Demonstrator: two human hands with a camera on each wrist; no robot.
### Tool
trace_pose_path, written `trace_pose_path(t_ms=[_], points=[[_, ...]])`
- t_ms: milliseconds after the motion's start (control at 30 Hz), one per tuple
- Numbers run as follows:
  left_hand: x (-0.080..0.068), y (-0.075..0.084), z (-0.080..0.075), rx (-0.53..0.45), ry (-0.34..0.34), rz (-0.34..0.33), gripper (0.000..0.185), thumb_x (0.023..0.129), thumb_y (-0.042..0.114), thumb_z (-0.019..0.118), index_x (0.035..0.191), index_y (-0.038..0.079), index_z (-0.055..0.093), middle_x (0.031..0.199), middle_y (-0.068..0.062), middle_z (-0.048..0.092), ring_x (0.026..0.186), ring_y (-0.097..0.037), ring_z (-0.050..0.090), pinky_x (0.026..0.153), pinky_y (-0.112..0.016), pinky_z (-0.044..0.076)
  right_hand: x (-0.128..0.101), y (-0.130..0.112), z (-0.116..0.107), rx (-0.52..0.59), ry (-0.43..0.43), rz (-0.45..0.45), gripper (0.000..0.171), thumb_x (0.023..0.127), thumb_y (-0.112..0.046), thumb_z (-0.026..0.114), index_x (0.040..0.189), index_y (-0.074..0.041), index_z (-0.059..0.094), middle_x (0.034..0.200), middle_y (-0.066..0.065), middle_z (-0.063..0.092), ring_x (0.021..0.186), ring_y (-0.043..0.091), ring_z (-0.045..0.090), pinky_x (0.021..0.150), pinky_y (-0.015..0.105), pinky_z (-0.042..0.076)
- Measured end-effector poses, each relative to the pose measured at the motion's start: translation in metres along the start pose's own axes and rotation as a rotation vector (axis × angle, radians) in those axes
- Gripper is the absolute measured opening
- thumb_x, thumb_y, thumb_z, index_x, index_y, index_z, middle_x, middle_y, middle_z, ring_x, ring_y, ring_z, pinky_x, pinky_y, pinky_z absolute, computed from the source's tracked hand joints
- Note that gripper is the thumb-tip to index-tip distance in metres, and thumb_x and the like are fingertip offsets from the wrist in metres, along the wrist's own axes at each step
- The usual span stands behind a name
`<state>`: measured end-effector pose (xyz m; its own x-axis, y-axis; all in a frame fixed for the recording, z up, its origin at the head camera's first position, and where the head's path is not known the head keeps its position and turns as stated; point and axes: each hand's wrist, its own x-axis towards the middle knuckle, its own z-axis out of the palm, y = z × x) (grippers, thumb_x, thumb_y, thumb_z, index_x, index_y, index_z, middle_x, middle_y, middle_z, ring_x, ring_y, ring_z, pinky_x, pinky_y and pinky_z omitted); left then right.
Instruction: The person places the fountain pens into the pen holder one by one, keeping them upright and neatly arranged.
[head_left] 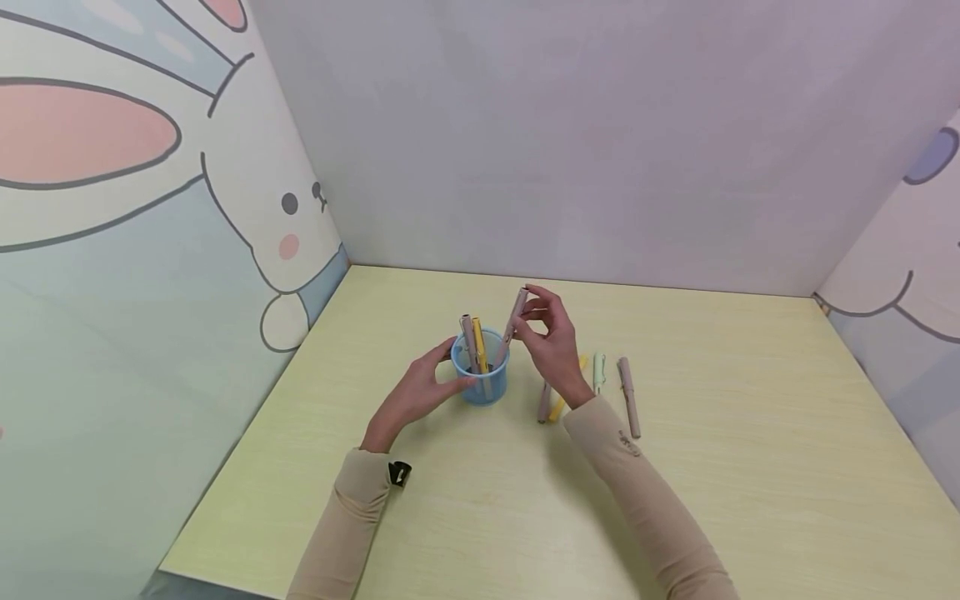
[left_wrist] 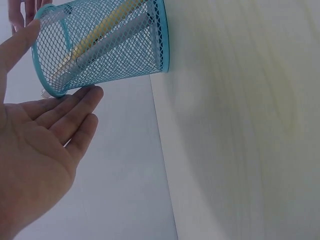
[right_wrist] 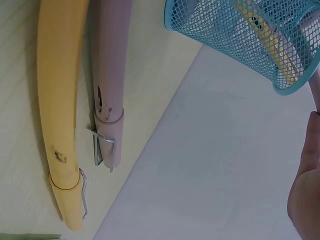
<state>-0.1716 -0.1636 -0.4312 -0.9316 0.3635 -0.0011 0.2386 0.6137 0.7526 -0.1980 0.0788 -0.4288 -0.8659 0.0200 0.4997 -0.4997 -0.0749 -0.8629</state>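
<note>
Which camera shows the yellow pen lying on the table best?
The right wrist view: the yellow pen fills it, clip visible. In the head view the yellow pen is mostly hidden behind the right hand. The left wrist view misses it.

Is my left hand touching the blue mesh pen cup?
Touching. In the left wrist view the left hand has its fingertips against the blue mesh pen cup.

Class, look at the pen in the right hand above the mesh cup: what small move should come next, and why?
Probably lower it into the blue mesh cup. The right hand pinches the mauve pen with its lower end at the rim, and the left hand steadies the cup.
</note>
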Motion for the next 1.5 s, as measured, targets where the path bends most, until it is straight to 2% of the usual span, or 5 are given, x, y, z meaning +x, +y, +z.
trace_pose_path(t_ms=[500,700,900,1267,1500], points=[[-0.001,0.000,-0.002,-0.012,-0.005,-0.014,0.086,0.096,0.044,0.073,0.163,0.010,0.031,0.159,-0.015,0.044,0.147,-0.034,0.040,0.117,-0.059,0.030,-0.008,-0.034,0.008,-0.106,-0.053,-0.013,0.043,0.097,0.013,0.063,0.138,0.013,0.053,0.111,0.033,0.056,0.096,0.025,0.061,0.072,0.038,0.062],[0.001,0.000,-0.001,-0.010,-0.007,-0.005,0.087,0.096,0.045,0.073,0.163,0.009,0.030,0.159,-0.015,0.044,0.147,-0.034,0.040,0.118,-0.059,0.029,-0.008,-0.021,0.001,-0.116,-0.048,0.013,0.042,0.098,0.012,0.062,0.139,0.012,0.053,0.114,0.037,0.055,0.097,0.026,0.060,0.074,0.040,0.062],[0.000,-0.002,-0.002,-0.001,-0.007,0.003,0.087,0.097,0.045,0.073,0.163,0.007,0.030,0.160,-0.017,0.042,0.147,-0.035,0.039,0.118,-0.058,0.029,-0.006,0.003,-0.013,-0.086,-0.016,0.008,0.044,0.098,0.011,0.062,0.141,0.008,0.054,0.115,0.035,0.055,0.097,0.024,0.060,0.071,0.032,0.062],[-0.001,0.000,-0.002,-0.013,-0.008,-0.002,0.087,0.097,0.042,0.073,0.163,0.007,0.029,0.159,-0.017,0.043,0.147,-0.035,0.038,0.118,-0.059,0.028,-0.009,0.003,-0.032,-0.064,0.016,0.054,0.043,0.099,0.004,0.065,0.140,-0.001,0.057,0.115,0.029,0.056,0.097,0.022,0.061,0.073,0.028,0.061],[-0.002,0.003,-0.002,0.001,-0.007,0.006,0.086,0.098,0.041,0.072,0.163,0.005,0.029,0.159,-0.018,0.042,0.147,-0.036,0.039,0.118,-0.059,0.029,-0.012,-0.028,-0.036,-0.087,0.008,0.069,0.042,0.098,0.010,0.062,0.139,0.010,0.053,0.116,0.039,0.053,0.096,0.019,0.060,0.076,0.039,0.062]])
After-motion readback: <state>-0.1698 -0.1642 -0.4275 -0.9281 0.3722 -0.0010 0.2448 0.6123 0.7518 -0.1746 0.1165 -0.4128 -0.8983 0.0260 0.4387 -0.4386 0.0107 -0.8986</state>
